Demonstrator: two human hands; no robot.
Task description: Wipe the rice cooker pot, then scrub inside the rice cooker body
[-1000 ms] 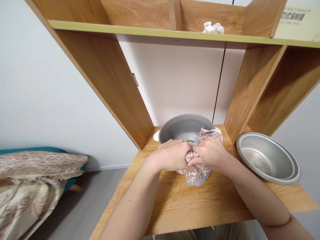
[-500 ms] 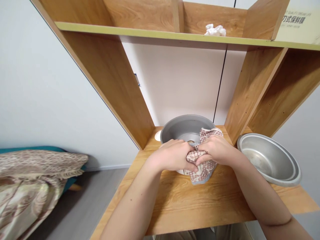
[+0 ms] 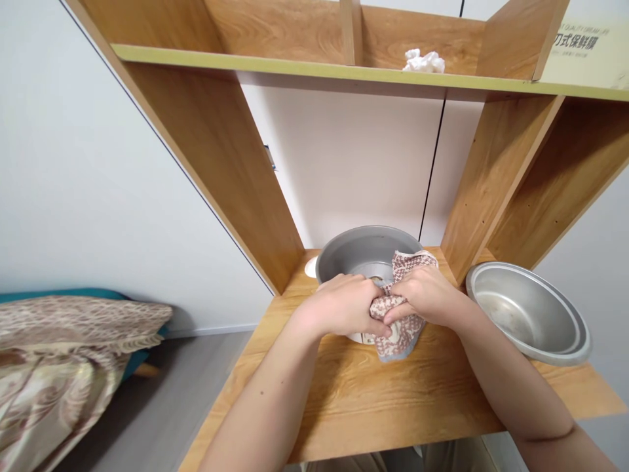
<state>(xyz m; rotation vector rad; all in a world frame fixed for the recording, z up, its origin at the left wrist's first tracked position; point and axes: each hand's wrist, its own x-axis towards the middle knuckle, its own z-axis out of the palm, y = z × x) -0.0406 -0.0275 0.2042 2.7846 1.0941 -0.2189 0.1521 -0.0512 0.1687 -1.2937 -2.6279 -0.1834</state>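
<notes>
The left hand [image 3: 350, 304] and right hand [image 3: 425, 295] curl tight fingers around the patterned cloth [image 3: 407, 337]. It bunches between them, near right on the grey pot [image 3: 341, 255].

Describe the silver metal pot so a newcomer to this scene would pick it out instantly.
Find the wooden desktop and go to its right end. There sits the silver metal pot, wide and round, with a broad pale rim. Unlike the darker grey rice cooker to its left, where the left hand and right hand hold a patterned towel, it stands away from both hands.
</notes>
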